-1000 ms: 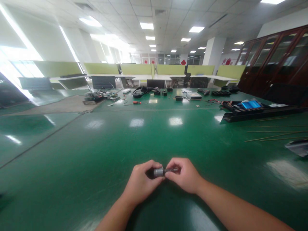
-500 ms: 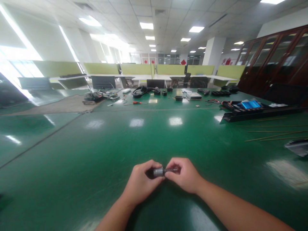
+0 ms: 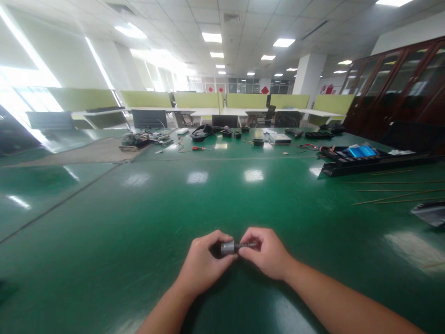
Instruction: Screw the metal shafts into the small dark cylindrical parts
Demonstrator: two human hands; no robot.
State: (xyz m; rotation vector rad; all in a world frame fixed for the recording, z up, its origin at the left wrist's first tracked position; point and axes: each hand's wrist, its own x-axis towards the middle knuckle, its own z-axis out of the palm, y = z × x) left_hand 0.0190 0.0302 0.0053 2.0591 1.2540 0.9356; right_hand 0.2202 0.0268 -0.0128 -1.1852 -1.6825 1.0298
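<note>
Left hand [image 3: 204, 264] pinching silver cylinder [image 3: 228, 247], right hand [image 3: 267, 253] gripping its thin dark shaft [image 3: 246, 245]; uneven pull or loose fingertips could drop it onto surface [image 3: 156, 208].

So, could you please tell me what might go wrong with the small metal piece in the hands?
The silver cylinder, gripped by the left hand, could slip and roll on the glossy tabletop. The thin shaft, pinched by the right hand, might tilt if the hands move unevenly.
</note>
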